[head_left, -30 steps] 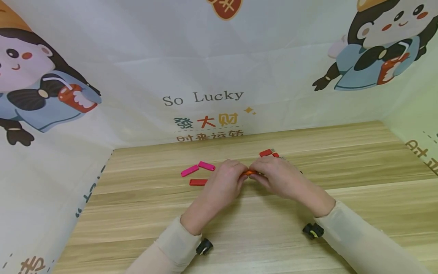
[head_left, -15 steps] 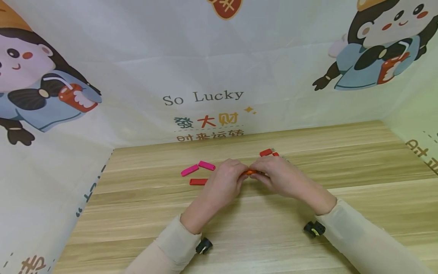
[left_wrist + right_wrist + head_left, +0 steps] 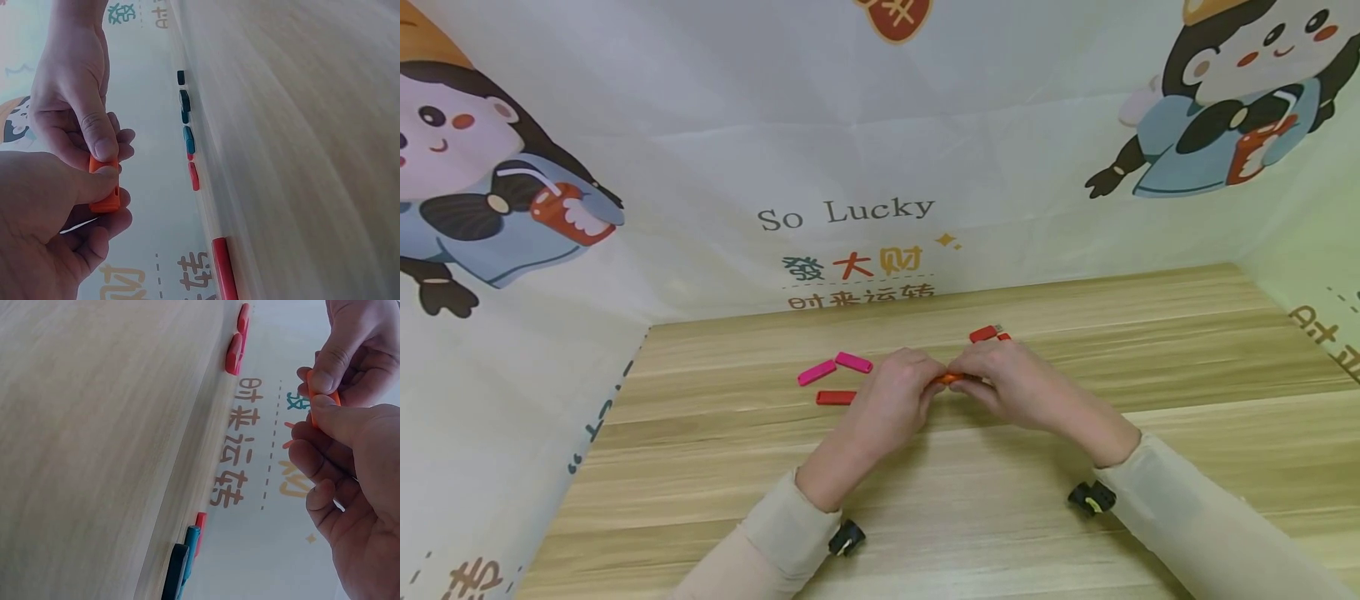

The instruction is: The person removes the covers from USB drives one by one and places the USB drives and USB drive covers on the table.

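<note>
Both hands, left hand (image 3: 895,398) and right hand (image 3: 1011,385), pinch one small orange plastic piece (image 3: 950,378) between curled fingertips above the wooden counter (image 3: 1150,350).

Left hand (image 3: 891,398) and right hand (image 3: 1011,385) meet, fingertips pinched together.

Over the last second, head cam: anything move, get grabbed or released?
Almost nothing. The right hand drew back slightly, its wrist creeping away from the person. Both it and the left hand kept their grip on the orange piece. The pink pieces and red piece stayed put.
</note>
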`<state>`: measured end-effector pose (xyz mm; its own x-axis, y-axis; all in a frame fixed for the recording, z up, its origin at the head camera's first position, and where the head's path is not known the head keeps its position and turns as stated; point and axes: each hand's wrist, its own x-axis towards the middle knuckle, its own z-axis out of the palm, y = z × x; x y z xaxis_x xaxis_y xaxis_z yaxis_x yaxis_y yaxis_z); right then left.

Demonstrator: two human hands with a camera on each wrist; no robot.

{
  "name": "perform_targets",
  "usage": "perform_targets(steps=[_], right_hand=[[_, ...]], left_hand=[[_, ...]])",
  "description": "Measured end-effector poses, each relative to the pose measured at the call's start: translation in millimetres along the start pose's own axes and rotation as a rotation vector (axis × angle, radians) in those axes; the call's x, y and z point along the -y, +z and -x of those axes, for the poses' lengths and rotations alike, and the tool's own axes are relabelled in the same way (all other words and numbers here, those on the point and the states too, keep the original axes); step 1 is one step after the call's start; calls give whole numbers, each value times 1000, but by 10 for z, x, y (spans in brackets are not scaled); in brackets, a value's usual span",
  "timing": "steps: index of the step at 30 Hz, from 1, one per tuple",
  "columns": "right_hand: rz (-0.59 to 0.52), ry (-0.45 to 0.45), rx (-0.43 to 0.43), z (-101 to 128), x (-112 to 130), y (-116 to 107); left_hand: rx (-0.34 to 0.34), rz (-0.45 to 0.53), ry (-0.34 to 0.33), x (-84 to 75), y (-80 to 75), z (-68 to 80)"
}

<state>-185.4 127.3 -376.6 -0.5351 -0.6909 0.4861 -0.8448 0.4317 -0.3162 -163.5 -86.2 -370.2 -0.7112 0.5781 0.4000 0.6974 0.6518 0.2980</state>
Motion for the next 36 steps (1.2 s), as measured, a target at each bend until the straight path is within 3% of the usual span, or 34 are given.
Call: perform_targets(steps=[12, 24, 36], right_hand=[[-19, -7, 8, 10, -11, -28], [43, 88, -31, -18, 81, 16], [24, 65, -5, -14, 40, -3]], left_hand=[[-14, -11, 25, -5, 4, -3], [-25, -24, -18, -34, -1, -30], [-23, 12, -2, -8, -14, -21]])
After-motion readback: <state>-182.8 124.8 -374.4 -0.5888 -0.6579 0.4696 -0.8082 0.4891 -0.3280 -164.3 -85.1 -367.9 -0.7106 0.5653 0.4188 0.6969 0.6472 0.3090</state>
